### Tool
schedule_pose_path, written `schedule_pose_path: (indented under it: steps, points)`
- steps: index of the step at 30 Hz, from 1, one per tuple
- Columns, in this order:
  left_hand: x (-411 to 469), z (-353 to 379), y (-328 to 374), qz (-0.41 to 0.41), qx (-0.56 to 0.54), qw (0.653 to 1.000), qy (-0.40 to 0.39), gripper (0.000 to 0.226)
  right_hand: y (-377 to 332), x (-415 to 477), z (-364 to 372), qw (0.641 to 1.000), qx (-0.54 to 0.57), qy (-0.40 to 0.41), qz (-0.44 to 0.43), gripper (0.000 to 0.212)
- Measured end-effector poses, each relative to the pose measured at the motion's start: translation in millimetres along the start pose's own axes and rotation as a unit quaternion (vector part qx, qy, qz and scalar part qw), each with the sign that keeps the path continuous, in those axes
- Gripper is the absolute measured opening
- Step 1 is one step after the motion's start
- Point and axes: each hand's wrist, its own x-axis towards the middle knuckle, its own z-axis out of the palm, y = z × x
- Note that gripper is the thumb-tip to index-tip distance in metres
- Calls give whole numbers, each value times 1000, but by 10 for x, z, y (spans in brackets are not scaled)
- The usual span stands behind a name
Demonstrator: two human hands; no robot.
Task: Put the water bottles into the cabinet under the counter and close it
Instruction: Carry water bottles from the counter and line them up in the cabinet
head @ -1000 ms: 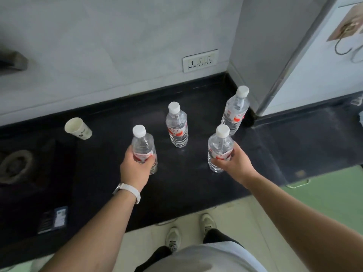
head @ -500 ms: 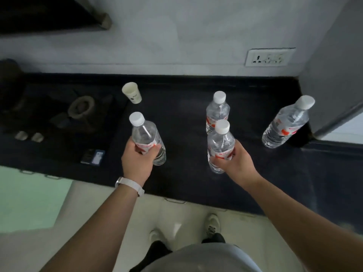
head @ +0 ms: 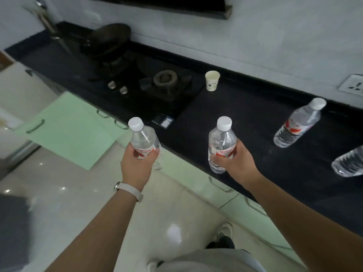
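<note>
Holding two water bottles at the front of the dark surface [head: 255, 118], one in each of the hands. Gripping the first bottle [head: 144, 140] in the left hand [head: 135, 165], wrapped round the red label, cap up, out past the front edge of the surface and above the floor. Clasping the second bottle [head: 222, 146] in the right hand [head: 235, 163] the same way, curled round the lower half, upright, low over the surface near its front edge; hard to tell whether touching it or lifted just clear.

Leaving two more on the surface: a third bottle [head: 298, 124] standing well to the right of the right hand, and a fourth bottle [head: 349, 163] farther right, cut off by the frame edge.

Showing, to the left of the left hand and lower, a pale green cabinet door [head: 66, 130] swung out over the floor, with the inside of the cabinet hidden.

Judging by that, early in the job: first pair in hand, all four bottles in sight outside the cabinet, door not yet shut. Calling next for a turn left and a crouch toward the opening, setting both bottles upright inside without knocking the door, then fetching the other pair before pushing the door closed.

Showing beyond the hands a paper cup [head: 212, 81] and a stove burner [head: 165, 79], neither part of the job.
</note>
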Motion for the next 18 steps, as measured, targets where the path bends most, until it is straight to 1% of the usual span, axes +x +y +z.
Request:
schedule_pose_path:
  steps: [3, 6, 10, 15, 18]
  points:
    - [-49, -662, -232, -16, -10, 1000, 25, 49, -194, -221, 548, 999, -5, -36, -10, 52]
    - [-120, -1365, -489, -29, -14, 998, 55, 51, -364, -449, 1137, 997, -11, -67, -25, 54]
    - [-277, -2280, -771, -48, -27, 993, 106, 43, -584, -766, 1946, 992, -28, -107, -62, 51]
    - [-431, -3265, -1047, -56, -33, 982, 176, 41, -882, -1088, 2854, 976, -61, -175, -115, 51]
    - [-506, -3733, -1222, -67, -35, 971, 226, 45, -1092, -1261, 3319, 965, -66, -214, -134, 51]
